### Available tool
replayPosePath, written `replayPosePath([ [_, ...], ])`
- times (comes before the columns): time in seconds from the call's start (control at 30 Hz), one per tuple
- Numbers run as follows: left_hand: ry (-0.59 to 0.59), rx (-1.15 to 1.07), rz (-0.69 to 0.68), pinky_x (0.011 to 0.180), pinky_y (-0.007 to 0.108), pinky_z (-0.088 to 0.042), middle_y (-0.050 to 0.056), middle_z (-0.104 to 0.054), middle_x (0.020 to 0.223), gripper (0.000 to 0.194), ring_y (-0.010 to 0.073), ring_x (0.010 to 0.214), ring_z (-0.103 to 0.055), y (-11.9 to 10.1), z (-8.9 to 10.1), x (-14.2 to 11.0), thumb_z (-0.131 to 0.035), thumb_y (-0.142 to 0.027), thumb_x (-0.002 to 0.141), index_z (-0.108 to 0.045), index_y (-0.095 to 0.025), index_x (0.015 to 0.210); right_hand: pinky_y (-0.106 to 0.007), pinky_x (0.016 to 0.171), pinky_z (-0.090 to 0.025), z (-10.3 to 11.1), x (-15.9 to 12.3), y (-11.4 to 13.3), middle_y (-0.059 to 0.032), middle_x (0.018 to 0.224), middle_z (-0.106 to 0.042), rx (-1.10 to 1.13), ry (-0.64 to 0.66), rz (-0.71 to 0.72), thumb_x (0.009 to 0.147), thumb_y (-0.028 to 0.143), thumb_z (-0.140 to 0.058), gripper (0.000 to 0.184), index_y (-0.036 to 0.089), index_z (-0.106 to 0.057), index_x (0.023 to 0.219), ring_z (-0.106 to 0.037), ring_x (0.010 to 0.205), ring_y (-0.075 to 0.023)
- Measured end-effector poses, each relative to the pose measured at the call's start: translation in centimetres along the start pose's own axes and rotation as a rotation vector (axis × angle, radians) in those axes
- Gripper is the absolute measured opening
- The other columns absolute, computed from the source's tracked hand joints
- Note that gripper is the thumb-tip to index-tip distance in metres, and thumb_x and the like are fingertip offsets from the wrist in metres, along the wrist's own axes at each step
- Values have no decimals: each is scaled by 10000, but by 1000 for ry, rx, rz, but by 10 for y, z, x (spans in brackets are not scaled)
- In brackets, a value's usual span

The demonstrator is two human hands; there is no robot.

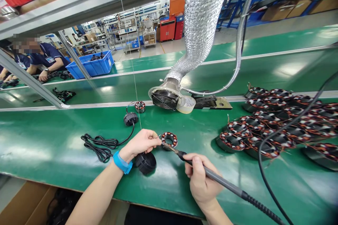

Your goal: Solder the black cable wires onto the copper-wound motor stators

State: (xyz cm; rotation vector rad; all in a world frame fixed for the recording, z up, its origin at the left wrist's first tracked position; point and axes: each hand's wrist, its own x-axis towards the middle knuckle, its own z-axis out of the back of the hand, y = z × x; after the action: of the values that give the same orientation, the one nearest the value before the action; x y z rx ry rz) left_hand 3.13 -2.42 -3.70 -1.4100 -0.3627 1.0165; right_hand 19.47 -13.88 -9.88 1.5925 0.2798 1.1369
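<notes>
My right hand (203,179) is closed around a soldering iron (227,184), whose metal tip points left at a motor stator (174,140) with copper windings. My left hand (144,142), with a blue wristband, is in a pinch at the stator's left edge. A thin solder wire (134,77) hangs from above and runs down to this hand; the fingertips hide its end. Below my left wrist stands a round black housing (145,164). Further back are a second black housing (131,119) with a coiled black cable (101,144) and a small stator (139,107).
Many wound stators (266,146) crowd the bench (195,133) on the right. A fume fan (165,100) on a silver duct (202,17) stands behind the work. The iron's cord (261,158) loops at right. A co-worker (50,58) sits beyond a blue bin (92,65).
</notes>
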Motion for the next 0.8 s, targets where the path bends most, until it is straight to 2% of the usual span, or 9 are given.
replayPosePath([
  [0.1, -8, 0, 11, 391, 199, -198, -71, -464, 446, 271, 44, 349, -346, -2, -1, 0, -679, -387, 721, -541, -159, 673, -201, 373, -386, -2, 0, 0, 46, 475, -510, 139, -41, -60, 976, 306, -477, 287, 159, -664, 815, -475, 368, -92],
  [0.2, -10, -3, 11, 390, 198, -203, -72, -466, 453, 276, 42, 349, -349, -3, -1, -1, -685, -390, 716, -541, -158, 674, -191, 347, -351, -3, 0, -1, 44, 474, -508, 170, -101, -83, 973, 314, -495, 287, 152, -666, 810, -463, 360, -86],
  [0.8, -4, -20, 12, 393, 203, -185, -65, -468, 436, 279, 44, 342, -339, -1, 1, 0, -687, -397, 721, -566, -147, 691, -215, 374, -369, -3, 0, -1, 38, 497, -512, 140, -169, -84, 958, 335, -509, 287, 145, -668, 812, -471, 380, -93],
])
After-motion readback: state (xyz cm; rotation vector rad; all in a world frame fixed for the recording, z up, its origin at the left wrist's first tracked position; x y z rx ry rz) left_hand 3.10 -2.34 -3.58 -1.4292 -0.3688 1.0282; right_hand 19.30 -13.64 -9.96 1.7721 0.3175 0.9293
